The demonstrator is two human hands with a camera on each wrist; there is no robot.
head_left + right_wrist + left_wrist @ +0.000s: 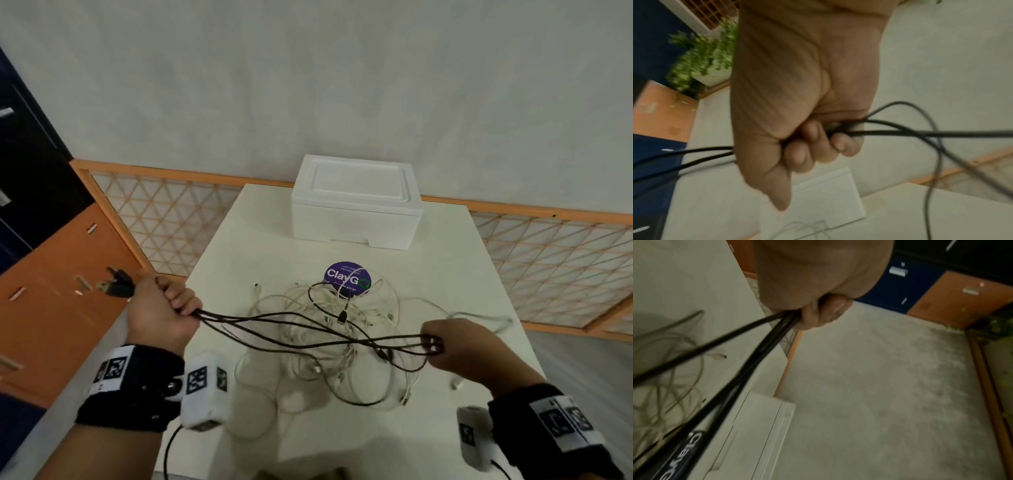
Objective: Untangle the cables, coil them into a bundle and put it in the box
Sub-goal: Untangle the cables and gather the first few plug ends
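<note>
Several strands of black cable (301,329) stretch above the table between my two hands. My left hand (168,308) grips one end of the strands in a fist at the table's left edge, and black plugs (116,286) stick out behind it. My right hand (445,346) grips the other end in curled fingers (813,146). The black strands (760,344) run out of the left fist, and the same black cable (920,134) passes through the right fist. Under them lies a tangle of white cables (325,339). A white foam box (356,202) with its lid on stands at the table's far edge.
A round purple ClayGo sticker (347,278) lies between the tangle and the box. A white plug (457,383) lies near my right wrist. The white table (462,274) ends close to my left hand. A lattice fence (164,219) runs behind it, with orange and blue cabinets at left.
</note>
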